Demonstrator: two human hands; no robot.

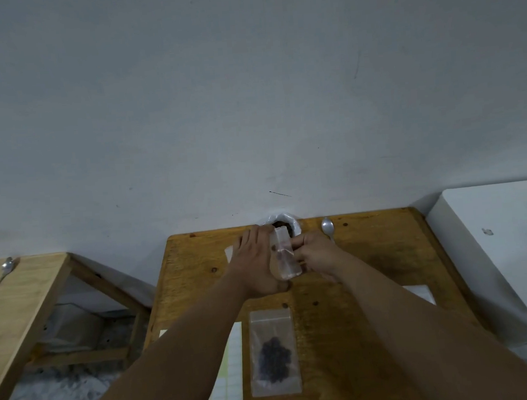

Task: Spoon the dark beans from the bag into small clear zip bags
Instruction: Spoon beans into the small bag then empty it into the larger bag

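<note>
Wooden table, both arms stretched out over it. Filled zip bag lies flat near the person. White bag of beans sits open at the far edge. Left hand holds the small clear zip bag, right hand pinches its right edge. Its long axis points at the beans. Spoon lies just beyond the right hand, the nearer one

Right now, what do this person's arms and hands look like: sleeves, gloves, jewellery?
The left arm and right arm are bare to the picture's edge, no sleeves. The left hand and right hand wear no gloves, rings or watch that I can see.
</note>
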